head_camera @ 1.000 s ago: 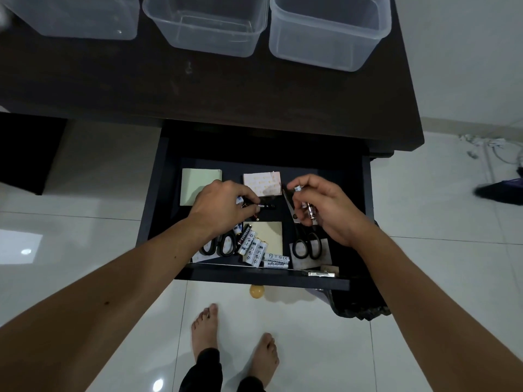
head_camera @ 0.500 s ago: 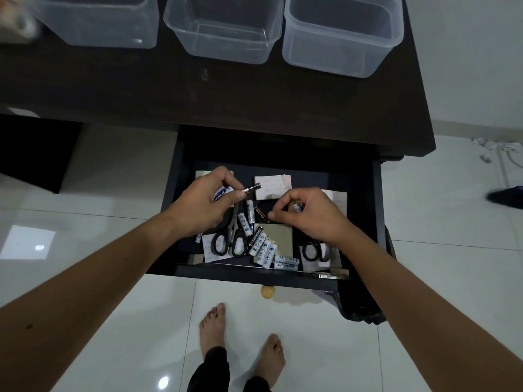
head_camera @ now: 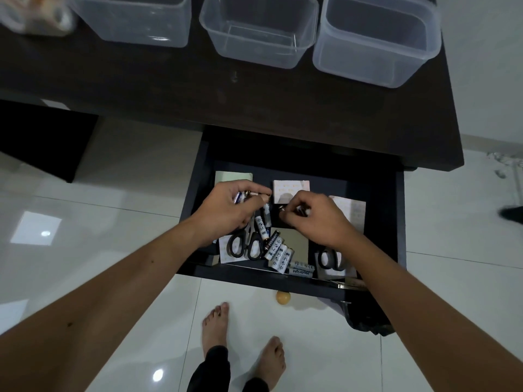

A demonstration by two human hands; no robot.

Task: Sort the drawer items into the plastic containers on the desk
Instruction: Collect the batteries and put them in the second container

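- Presently, both forearms reach down into the open drawer (head_camera: pixel 400 222) under the dark desk (head_camera: pixel 169 89), palms down, knuckles up.
- Left hand (head_camera: pixel 229 209): fingers curled and closed around several batteries (head_camera: pixel 240 197); the ends stick out past the thumb and forefinger. The exact number held cannot be told.
- Right hand (head_camera: pixel 317 219): fingertips pinched together on a small battery (head_camera: pixel 281 208), with more metal ends showing between the fingers.
- Loose batteries (head_camera: pixel 276 247): about seven lie in the drawer, clustered between the two hands and down to the front edge.
- Scissors: two black-handled pairs, one (head_camera: pixel 244 244) below the left hand, the other (head_camera: pixel 329 258) partly hidden under the right wrist.
- Note pads: at least four, including a green one (head_camera: pixel 233 176) at the back left and a white one (head_camera: pixel 291 186) between the hands.
- Clear plastic containers: three on the desk, left (head_camera: pixel 135 21), middle (head_camera: pixel 259 32) and right (head_camera: pixel 376 41); nothing shows inside them.
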